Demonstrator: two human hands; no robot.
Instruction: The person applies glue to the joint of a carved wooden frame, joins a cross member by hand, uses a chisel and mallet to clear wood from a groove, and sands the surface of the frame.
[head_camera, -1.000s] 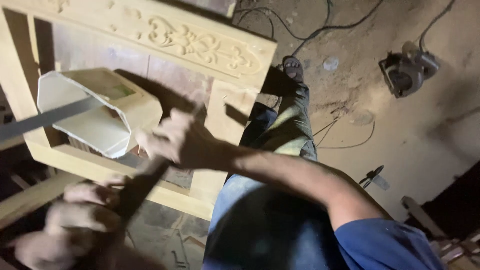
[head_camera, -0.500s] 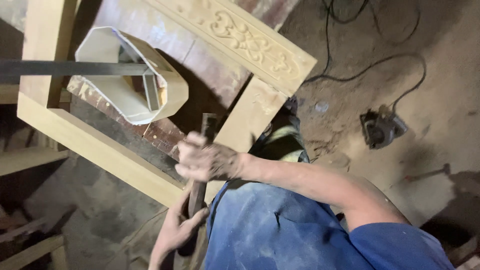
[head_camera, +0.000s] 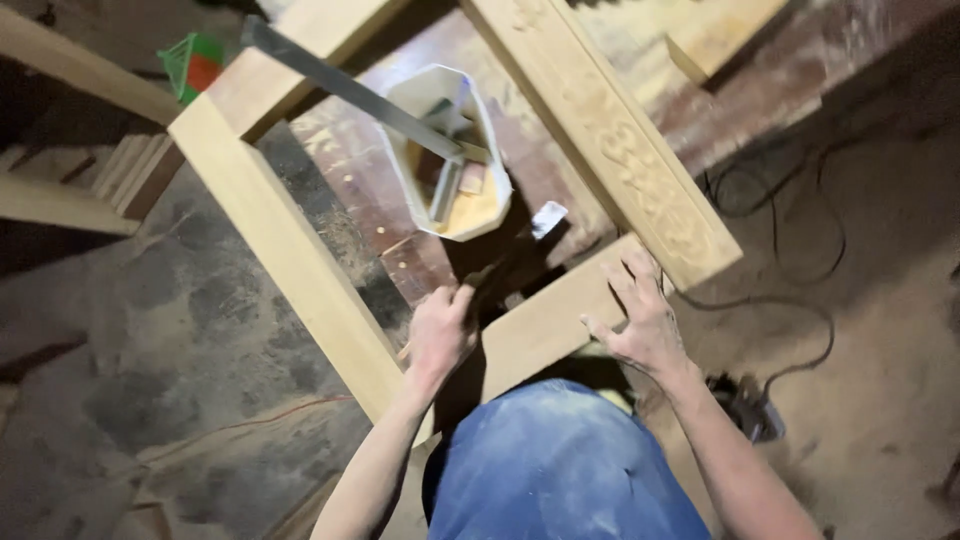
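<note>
Kneeling over a pale wooden frame (head_camera: 290, 250), the person in dusty blue trousers (head_camera: 560, 460) is working at its nearest rail (head_camera: 545, 325). The left hand (head_camera: 440, 335) is wrapping tightly around the dark handle of a hammer (head_camera: 505, 260), gripping it just above the near rail's inner edge; the hammer's shaft is slanting up and away from the hand, its pale head (head_camera: 548, 220) hovering over the opening inside the frame. The right hand (head_camera: 640, 315) is lying open, fingers spread, pressing flat on the near rail where it is meeting the carved rail (head_camera: 610, 140). The two hands are sitting apart, with a bare stretch of the near rail between them.

Just beyond the hammer head, inside the frame, a white octagonal bucket (head_camera: 450, 150) is standing with small wood blocks and a metal piece in it. A long grey metal bar (head_camera: 350, 90) is running diagonally from the frame's far corner down into the bucket. Reddish boards (head_camera: 350, 170) are showing through the opening around the bucket. Black cables (head_camera: 790, 250) are trailing over the dusty floor to the right of the carved rail, and a green basket (head_camera: 195, 60) is sitting beyond the frame's far left corner.
</note>
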